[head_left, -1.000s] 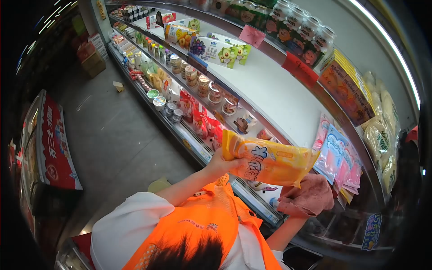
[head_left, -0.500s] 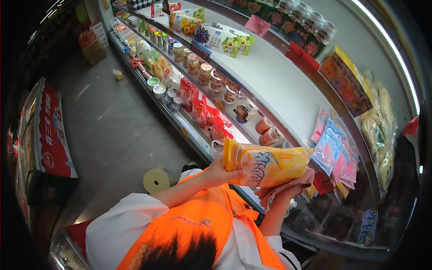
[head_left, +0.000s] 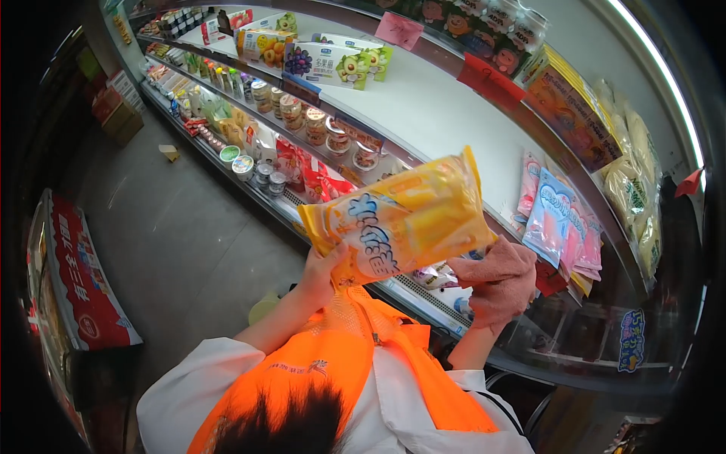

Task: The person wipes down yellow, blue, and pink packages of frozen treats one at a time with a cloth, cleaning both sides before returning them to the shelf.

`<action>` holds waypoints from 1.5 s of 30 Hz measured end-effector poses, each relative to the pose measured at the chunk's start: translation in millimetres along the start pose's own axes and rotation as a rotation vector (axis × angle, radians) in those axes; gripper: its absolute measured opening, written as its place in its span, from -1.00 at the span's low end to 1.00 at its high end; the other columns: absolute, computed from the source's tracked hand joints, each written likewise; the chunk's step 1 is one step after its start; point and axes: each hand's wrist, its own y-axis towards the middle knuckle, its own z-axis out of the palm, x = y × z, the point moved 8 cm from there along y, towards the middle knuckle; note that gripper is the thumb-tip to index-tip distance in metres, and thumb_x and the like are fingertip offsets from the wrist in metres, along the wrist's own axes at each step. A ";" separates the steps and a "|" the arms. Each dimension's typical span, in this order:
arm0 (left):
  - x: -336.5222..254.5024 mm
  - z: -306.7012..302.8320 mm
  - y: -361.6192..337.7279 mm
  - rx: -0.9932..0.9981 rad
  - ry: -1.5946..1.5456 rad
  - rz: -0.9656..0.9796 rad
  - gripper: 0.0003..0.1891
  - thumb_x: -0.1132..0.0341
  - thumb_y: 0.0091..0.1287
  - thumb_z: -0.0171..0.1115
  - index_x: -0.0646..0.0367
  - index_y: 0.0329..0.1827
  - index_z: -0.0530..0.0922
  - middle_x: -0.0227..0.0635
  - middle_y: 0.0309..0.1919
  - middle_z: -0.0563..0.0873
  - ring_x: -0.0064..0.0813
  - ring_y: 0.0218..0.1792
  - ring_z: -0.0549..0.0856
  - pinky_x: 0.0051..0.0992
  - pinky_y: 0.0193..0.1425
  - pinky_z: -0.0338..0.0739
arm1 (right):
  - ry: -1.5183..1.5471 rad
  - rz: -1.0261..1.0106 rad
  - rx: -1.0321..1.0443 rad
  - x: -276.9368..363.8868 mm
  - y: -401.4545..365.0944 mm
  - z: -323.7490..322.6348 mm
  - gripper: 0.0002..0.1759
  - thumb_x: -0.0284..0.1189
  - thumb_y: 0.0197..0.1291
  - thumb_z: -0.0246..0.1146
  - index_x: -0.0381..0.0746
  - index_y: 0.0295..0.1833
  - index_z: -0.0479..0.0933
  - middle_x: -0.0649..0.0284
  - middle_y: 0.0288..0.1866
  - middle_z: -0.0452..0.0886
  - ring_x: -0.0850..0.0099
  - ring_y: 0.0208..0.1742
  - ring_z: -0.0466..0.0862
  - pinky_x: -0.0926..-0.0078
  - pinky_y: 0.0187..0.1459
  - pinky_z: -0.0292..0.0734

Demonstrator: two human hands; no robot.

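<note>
Gripping the pack (head_left: 408, 219) by one end with a closed left hand (head_left: 321, 274) — bearing a cloth (head_left: 499, 280) over the right hand (head_left: 479, 335), can't tell how tightly closed beneath.

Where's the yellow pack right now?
The yellow pack is at the head view's centre, in the left hand, its right end beside the pink cloth.

One yellow packet (head_left: 408, 216) is being held up — one pink cloth (head_left: 499, 284) is hanging just right of it. Farther right of it, one blue packet (head_left: 550, 219) is lying among several pink packets (head_left: 586, 250) (overlapping too much for counting). Up and left of it, one green-lidded tub (head_left: 230, 153) and one blue-lidded tub (head_left: 243, 166) are standing; above it, one pink card (head_left: 398, 30) is hanging.
</note>
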 end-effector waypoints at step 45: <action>-138.5 -0.4 124.2 0.191 0.272 0.152 -0.55 0.04 0.33 -0.06 0.14 0.15 0.25 -0.37 0.01 0.47 -0.48 0.03 0.48 -0.50 0.03 0.45 | -0.457 0.063 -0.018 77.8 -46.7 215.1 -0.83 -0.35 0.20 -0.05 -0.23 -0.32 0.26 0.21 -0.44 0.37 0.33 -0.38 0.40 0.41 -0.31 0.34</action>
